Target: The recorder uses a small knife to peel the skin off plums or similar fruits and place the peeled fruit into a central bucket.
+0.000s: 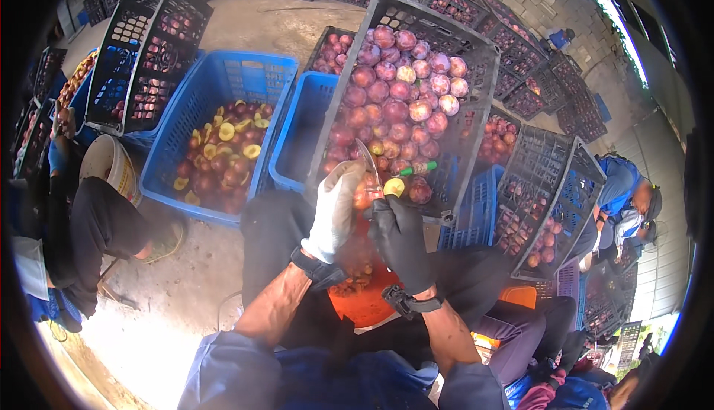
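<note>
My left hand (335, 213), in a white glove, is closed around a reddish plum (364, 193). Against that fruit lies the curved blade of a small knife (370, 158), which my right hand (401, 240) grips in a black glove. Both hands are at the near end of a tilted dark crate (467, 149) heaped with whole plums (398, 109). Just beyond my right hand, a cut plum (394, 187) shows a yellow face, and a green stick-like object (418, 169) lies on the fruit. Below my hands, an orange-red bucket (362, 295) stands between my legs, with small bits inside.
At left stands a blue crate (201, 214) of halved plums. Another blue crate (301, 120) sits beside the tilted one. Dark plum crates (520, 187) lean at right and stack behind. A white bucket (111, 164) is near a person's leg at left; other people sit at right.
</note>
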A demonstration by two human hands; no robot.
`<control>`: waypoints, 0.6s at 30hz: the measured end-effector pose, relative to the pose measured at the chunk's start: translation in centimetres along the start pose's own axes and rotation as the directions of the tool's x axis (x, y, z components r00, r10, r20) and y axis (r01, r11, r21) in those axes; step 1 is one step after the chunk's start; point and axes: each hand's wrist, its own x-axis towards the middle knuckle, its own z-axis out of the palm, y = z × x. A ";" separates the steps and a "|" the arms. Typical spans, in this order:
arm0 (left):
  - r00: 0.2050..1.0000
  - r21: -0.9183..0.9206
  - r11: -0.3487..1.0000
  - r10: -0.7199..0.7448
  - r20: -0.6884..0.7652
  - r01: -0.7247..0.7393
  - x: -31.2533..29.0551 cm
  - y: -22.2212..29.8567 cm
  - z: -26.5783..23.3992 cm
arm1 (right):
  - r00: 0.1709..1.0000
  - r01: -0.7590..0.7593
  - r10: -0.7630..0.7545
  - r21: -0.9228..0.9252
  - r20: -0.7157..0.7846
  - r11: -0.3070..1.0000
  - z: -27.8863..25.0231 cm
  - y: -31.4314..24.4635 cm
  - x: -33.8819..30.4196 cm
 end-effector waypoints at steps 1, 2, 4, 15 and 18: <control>0.999 -0.062 0.997 -0.044 0.024 0.046 0.0 0.0 -0.1 | 0.992 -0.126 0.124 0.120 0.030 0.985 -0.1 -0.7 -0.2; 0.995 -0.127 0.987 -0.089 0.047 0.094 -0.3 -0.1 -0.1 | 0.976 -0.217 0.208 0.216 0.066 0.952 -0.3 -1.3 -0.4; 0.972 0.231 0.946 0.210 0.106 -0.230 -0.6 -0.4 0.3 | 0.920 -0.392 0.357 0.388 0.161 0.834 -1.1 -2.5 -0.8; 0.974 -0.491 0.841 -0.189 0.125 0.227 1.0 1.7 -0.4 | 0.999 -0.017 0.019 0.041 -0.036 0.999 0.0 -2.2 -3.8; 0.964 -0.484 0.834 -0.252 0.089 0.263 0.4 1.9 0.6 | 0.983 0.162 -0.171 -0.122 -0.063 0.979 0.8 -0.7 -3.3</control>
